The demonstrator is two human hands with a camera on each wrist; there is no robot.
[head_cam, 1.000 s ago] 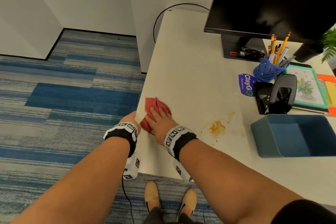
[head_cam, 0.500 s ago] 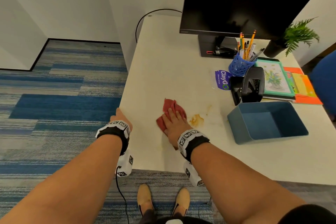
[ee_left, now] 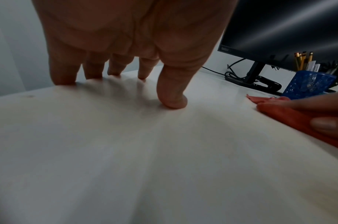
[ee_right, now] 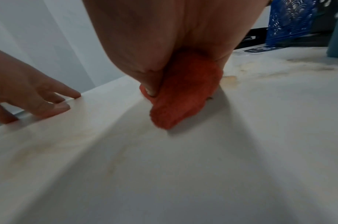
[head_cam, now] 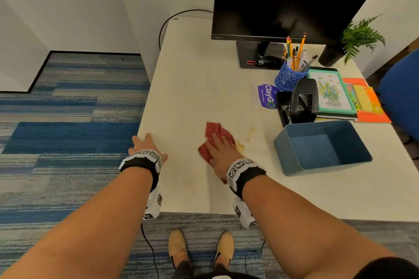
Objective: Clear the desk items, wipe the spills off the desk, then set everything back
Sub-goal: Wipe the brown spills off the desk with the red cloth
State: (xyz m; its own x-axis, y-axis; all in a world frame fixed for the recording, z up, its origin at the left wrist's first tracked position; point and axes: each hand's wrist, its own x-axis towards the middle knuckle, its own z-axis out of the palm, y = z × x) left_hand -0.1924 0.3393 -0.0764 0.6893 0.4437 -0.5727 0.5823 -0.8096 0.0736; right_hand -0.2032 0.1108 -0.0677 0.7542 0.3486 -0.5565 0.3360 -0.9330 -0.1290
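Note:
My right hand (head_cam: pixel 221 149) presses flat on a crumpled red cloth (head_cam: pixel 215 130) on the white desk (head_cam: pixel 199 88), fingers straight and the thumb on the cloth's near edge (ee_right: pixel 185 94). A brown spill (head_cam: pixel 240 145) lies right beside the cloth's right side, with a fainter smear (head_cam: pixel 250 131) just beyond it. A pale streak (head_cam: pixel 192 182) marks the desk near the front edge. My left hand (head_cam: pixel 145 142) rests open on the desk's left edge, its fingertips (ee_left: pixel 63 78) spread on the surface and holding nothing.
To the right stand an empty blue bin (head_cam: pixel 322 147), a black hole punch (head_cam: pixel 301 102), a blue pencil cup (head_cam: pixel 289 77), a ClayGo packet (head_cam: pixel 267 96) and stacked books (head_cam: pixel 333 95). A monitor (head_cam: pixel 283 0), a stapler (head_cam: pixel 269 61) and a potted plant (head_cam: pixel 360 36) stand behind.
My right hand slid the cloth rightward from the desk's left edge up to the brown spill. My left hand moved from beside the cloth to rest flat on the left edge.

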